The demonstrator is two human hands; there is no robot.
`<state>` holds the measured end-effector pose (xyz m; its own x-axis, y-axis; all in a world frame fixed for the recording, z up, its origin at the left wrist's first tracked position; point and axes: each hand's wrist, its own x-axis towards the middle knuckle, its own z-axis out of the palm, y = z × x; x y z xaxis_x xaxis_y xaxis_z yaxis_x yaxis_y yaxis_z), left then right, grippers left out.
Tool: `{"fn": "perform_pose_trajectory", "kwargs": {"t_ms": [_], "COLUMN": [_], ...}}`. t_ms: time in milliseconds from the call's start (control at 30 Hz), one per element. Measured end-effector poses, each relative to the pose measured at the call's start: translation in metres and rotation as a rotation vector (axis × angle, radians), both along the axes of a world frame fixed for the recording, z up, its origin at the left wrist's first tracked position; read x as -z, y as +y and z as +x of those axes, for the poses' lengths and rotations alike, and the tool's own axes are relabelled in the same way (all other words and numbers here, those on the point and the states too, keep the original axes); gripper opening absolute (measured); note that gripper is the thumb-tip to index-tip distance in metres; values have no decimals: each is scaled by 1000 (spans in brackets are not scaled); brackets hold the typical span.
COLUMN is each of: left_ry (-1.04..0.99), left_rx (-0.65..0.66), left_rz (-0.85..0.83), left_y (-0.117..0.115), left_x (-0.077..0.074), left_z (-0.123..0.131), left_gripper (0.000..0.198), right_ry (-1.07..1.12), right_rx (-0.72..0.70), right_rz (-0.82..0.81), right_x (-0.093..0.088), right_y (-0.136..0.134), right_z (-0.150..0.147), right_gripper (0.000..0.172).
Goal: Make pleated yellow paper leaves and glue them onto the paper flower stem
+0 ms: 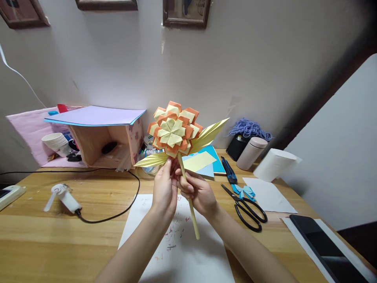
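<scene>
An orange and pale yellow paper flower (172, 131) stands upright above the desk on a rolled yellow paper stem (193, 220). Two pleated yellow leaves flank it, a left leaf (153, 160) and a right leaf (210, 135). My right hand (198, 192) is closed round the middle of the stem. Close beside it, my left hand (165, 184) pinches at the base of the left leaf, just under the bloom. The exact contact of the left fingertips is partly hidden. Beneath both hands lies a white sheet (176, 255) with small coloured marks.
Black-handled scissors (246, 208), a utility knife (229, 171) and a blue paper bow (244, 191) lie to the right, near a phone (326, 247). A glue gun (66, 198) with its cord is at left. Behind stand an open box (137, 137), a bottle (251, 153) and a paper roll (273, 164).
</scene>
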<state>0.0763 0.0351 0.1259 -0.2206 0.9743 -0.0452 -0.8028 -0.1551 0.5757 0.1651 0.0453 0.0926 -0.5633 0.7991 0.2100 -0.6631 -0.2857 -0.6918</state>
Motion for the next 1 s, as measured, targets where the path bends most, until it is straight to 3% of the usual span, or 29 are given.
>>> {"fn": "perform_pose_trajectory", "kwargs": {"t_ms": [367, 1000], "left_ry": [35, 106], "left_rx": [50, -46], "left_rz": [1, -18], "left_y": [-1, -5], "left_x": [0, -2], "left_z": [-1, 1], "left_gripper": [13, 20], "right_ry": [7, 54], "right_rx": [4, -75], "right_rz": [-45, -123], "right_x": [1, 0], "right_y": [4, 4], "right_z": [1, 3], "right_gripper": [21, 19]}}
